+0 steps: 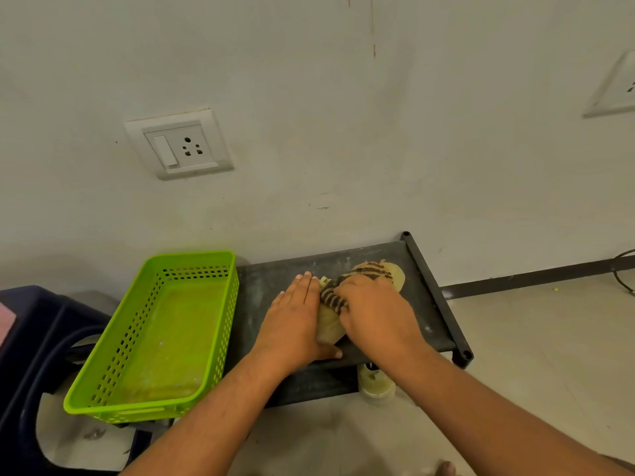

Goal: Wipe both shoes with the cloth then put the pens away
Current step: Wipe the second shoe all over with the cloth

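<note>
A yellow shoe [327, 325] lies on the dark shelf [275, 280]. The left hand [295, 317] rests flat against its side, at 9 o'clock. The right hand [374, 314] grips a striped cloth [371, 270] on top of the shoe. A green basket [165, 338] sits just beside the shelf, at its 9 o'clock.

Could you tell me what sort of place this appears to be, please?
Probably a plain indoor room, seen near floor level: a low black rack against a painted wall, a wall socket, and a bare floor with dark skirting.
</note>
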